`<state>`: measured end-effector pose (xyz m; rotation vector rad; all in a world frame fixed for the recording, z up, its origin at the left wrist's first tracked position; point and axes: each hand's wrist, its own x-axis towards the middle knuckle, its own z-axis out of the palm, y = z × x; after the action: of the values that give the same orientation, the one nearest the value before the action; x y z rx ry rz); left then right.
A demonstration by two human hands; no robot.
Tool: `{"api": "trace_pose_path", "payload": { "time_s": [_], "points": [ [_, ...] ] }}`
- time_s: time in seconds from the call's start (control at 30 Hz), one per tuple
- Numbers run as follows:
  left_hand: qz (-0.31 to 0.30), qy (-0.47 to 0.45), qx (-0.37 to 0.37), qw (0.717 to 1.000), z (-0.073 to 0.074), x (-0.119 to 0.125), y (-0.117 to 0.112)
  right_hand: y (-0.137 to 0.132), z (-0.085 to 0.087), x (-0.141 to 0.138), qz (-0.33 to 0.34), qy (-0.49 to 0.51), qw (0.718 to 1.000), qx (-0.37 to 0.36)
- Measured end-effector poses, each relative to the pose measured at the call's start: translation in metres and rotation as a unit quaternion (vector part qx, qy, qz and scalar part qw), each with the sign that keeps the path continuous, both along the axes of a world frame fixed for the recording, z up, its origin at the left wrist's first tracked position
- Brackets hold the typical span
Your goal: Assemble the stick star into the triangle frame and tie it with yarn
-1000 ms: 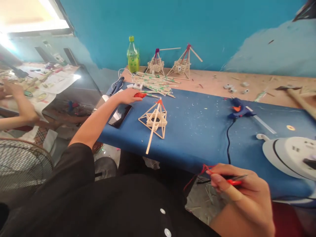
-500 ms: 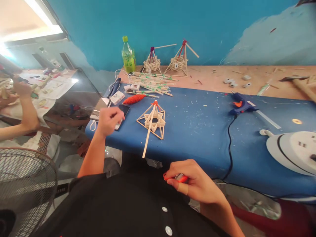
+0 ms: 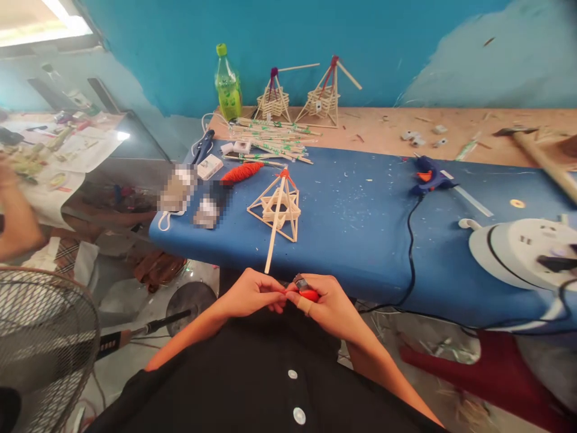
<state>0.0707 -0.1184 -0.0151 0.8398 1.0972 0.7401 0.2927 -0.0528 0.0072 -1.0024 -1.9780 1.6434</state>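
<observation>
My right hand (image 3: 329,304) is closed around a small red-orange tool with a metal end (image 3: 310,294), mostly hidden by the fingers. Fingertips of my left hand (image 3: 252,294) are pinched together against those of the right, in front of my black shirt. A bit of red shows where they meet; what the left fingers hold is too small to make out. Just beyond both hands, on the blue tabletop, stands a pyramid frame of wooden sticks (image 3: 276,210). Its top is bound with orange-red yarn, and one long stick slants out toward me.
A red yarn bundle (image 3: 242,172), loose sticks (image 3: 274,141), a green bottle (image 3: 229,90) and two similar stick frames (image 3: 273,102) lie further back. Rightward are a blue glue gun (image 3: 430,175), a white power-strip reel (image 3: 509,252) and a hammer (image 3: 541,156). A fan (image 3: 45,343) stands left.
My left hand has come down from beside the phone to meet the right hand. The right hand, still holding the red-orange tool, has shifted slightly up and left in view.
</observation>
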Motion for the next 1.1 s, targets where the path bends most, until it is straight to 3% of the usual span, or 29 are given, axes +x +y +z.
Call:
{"api": "trace_pose_path", "payload": {
  "time_s": [0.13,0.23,0.33,0.43,0.5,0.57,0.63,0.67,0.7,0.77,0.83,0.87,0.93,0.97,1.1],
  "points": [
    [-0.037,-0.017,0.016,0.999,0.001,-0.022,0.011,0.008,-0.001,0.023,-0.056,-0.022,0.998,-0.027],
    [-0.073,0.025,0.159,0.984,0.004,-0.04,0.02,0.03,0.002,0.045,-0.184,-0.073,0.976,0.091],
    [-0.114,0.116,0.319,0.934,0.007,-0.047,0.028,0.074,0.011,0.061,-0.252,-0.198,0.927,0.196],
    [-0.139,0.176,0.422,0.879,0.007,-0.043,0.031,0.132,0.02,0.065,-0.243,-0.327,0.879,0.248],
    [-0.133,0.211,0.491,0.835,0.007,-0.037,0.031,0.164,0.023,0.064,-0.229,-0.372,0.862,0.258],
    [-0.107,0.237,0.551,0.793,0.007,-0.03,0.03,0.179,0.025,0.06,-0.267,-0.385,0.833,0.294],
    [-0.077,0.238,0.586,0.771,0.006,-0.024,0.027,0.171,0.028,0.053,-0.313,-0.358,0.812,0.34],
    [-0.062,0.231,0.592,0.77,0.006,-0.021,0.026,0.158,0.03,0.049,-0.324,-0.328,0.816,0.349],
    [-0.047,0.222,0.594,0.772,0.005,-0.019,0.024,0.141,0.032,0.044,-0.319,-0.288,0.838,0.336],
    [-0.023,0.211,0.592,0.778,0.003,-0.016,0.022,0.1,0.036,0.031,-0.25,-0.168,0.917,0.262],
    [-0.006,0.216,0.594,0.775,0.0,-0.014,0.021,0.06,0.035,0.015,-0.127,-0.023,0.985,0.115],
    [-0.002,0.218,0.599,0.77,-0.001,-0.013,0.021,0.043,0.032,0.007,-0.081,0.045,0.995,0.028],
    [-0.007,0.216,0.611,0.762,-0.004,-0.012,0.022,0.021,0.025,-0.007,-0.031,0.126,0.987,-0.091],
    [-0.012,0.212,0.615,0.759,-0.006,-0.012,0.024,0.015,0.021,-0.012,-0.038,0.143,0.98,-0.13],
    [-0.033,0.198,0.621,0.758,-0.009,-0.013,0.027,0.014,0.016,-0.017,-0.066,0.105,0.977,-0.171]
  ]
}}
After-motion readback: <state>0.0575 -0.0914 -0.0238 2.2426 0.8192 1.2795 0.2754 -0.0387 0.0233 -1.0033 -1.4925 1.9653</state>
